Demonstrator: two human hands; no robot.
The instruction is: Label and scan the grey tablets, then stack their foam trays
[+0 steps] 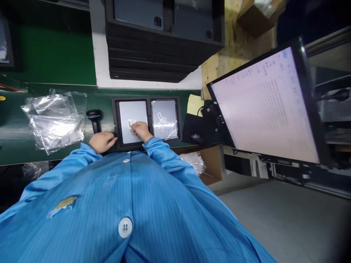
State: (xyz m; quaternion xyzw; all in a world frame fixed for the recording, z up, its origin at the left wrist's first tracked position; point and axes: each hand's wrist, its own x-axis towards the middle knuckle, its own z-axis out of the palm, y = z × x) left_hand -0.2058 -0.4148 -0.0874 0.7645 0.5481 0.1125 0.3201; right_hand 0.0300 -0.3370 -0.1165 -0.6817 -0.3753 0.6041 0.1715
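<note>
A black tray (148, 103) lies on the green bench and holds two grey tablets side by side. My right hand (140, 130) rests on the left tablet (133, 111), with its fingertips pressing a small white label (129, 123) stuck on the tablet's back. The right tablet (164, 117) is wrapped in clear film and also carries a white label. My left hand (102, 141) sits at the tray's near left corner, fingers curled against the tray edge. Blue sleeves cover both arms.
A black handheld scanner (93, 117) stands left of the tray. Crumpled clear plastic bags (55, 120) lie further left. A stack of black trays (161, 40) with tablets sits behind. A lit monitor (265, 106) stands at the right, with a mouse (195, 137) beside it.
</note>
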